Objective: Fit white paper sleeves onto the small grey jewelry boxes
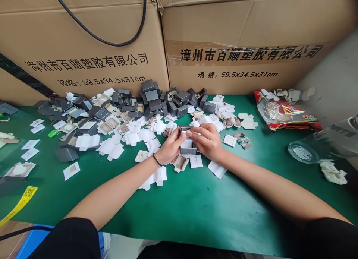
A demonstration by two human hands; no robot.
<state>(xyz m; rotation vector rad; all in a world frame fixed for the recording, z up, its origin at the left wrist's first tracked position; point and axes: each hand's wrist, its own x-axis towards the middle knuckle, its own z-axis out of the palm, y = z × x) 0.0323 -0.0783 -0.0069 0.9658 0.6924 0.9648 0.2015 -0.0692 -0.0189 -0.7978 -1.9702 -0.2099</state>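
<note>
A small dark grey box [188, 151] with a white inside is held over the middle of the green table. My left hand [170, 147], a black band at its wrist, is wrapped round the box's left side. The fingers of my right hand [207, 140] are bent together at the box's upper right, over its opening. Whether they pinch something inside the box is hidden. Just below the box lie an opened-out cardboard insert [180, 163] and a white printed card [196, 161].
Behind my hands is a heap of dark boxes [156, 98] among white paper inserts [112, 145]. Large cartons [229, 35] wall off the back. To the right are a red food packet [288, 111], a clear bottle [321, 141] and crumpled tissue [332, 172]. A yellow strip [21, 205] lies left.
</note>
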